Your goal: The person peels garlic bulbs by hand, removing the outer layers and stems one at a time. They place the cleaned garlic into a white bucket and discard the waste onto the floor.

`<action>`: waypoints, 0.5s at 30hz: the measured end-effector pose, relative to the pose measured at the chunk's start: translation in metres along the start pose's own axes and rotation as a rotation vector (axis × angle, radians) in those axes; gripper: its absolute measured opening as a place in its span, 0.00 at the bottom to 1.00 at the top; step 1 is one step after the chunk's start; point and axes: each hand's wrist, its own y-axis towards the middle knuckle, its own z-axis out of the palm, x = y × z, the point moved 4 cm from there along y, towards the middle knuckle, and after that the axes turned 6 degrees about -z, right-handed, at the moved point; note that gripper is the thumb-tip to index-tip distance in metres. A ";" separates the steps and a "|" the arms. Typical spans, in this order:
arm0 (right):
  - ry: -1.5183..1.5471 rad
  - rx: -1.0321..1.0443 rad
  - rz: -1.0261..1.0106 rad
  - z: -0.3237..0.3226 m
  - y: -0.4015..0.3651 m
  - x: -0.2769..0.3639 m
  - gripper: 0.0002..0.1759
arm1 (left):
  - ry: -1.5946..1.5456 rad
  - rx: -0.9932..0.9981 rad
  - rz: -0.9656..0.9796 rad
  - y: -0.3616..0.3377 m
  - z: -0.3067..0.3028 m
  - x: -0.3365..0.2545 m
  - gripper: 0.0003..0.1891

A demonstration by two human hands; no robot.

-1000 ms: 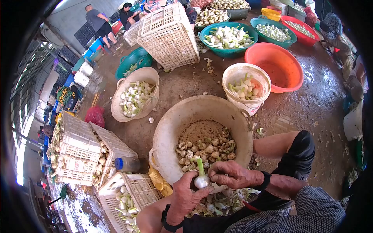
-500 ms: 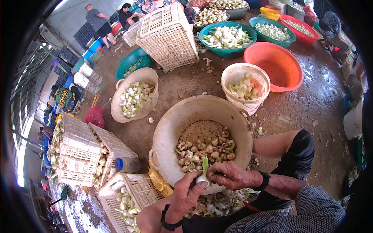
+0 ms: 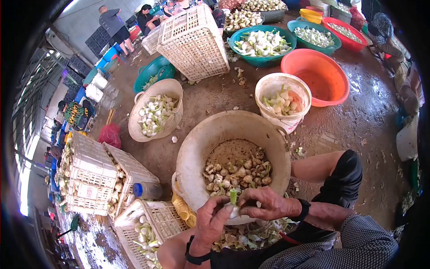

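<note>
A white garlic bulb (image 3: 234,210) with a short green stem is held upright over the near rim of a large pale tub (image 3: 190,154). My left hand (image 3: 212,219) grips the bulb from the left, thumb and fingers closed on it. From the right, my right hand (image 3: 268,204) has its fingers pinched at the bulb's side; they partly hide what they grasp. Inside the tub lie many unpeeled, soil-stained garlic bulbs (image 3: 241,172). Below my hands, loose garlic skins and trimmings (image 3: 251,235) cover the floor between my legs.
A crate (image 3: 161,219) with peeled garlic stands at lower left, beside a blue-capped bottle (image 3: 152,190). Ahead are a pale basket (image 3: 134,119) of garlic, a white bucket (image 3: 264,87), an orange basin (image 3: 322,85) and a tall crate (image 3: 197,45). Several people are farther off.
Both hands and the garlic bulb have shifted slightly, and less green stem shows above the fingers. In the background, a standing person has raised an arm.
</note>
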 end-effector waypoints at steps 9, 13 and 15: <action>-0.074 0.032 -0.010 0.006 -0.001 -0.002 0.11 | 0.121 -0.020 0.005 -0.002 0.002 -0.007 0.15; -0.006 0.200 0.126 0.009 -0.002 0.001 0.08 | 0.039 -0.042 0.016 -0.001 -0.006 0.002 0.15; -0.003 0.263 0.093 0.017 -0.005 -0.008 0.07 | -0.121 -0.060 0.023 0.001 -0.011 0.004 0.14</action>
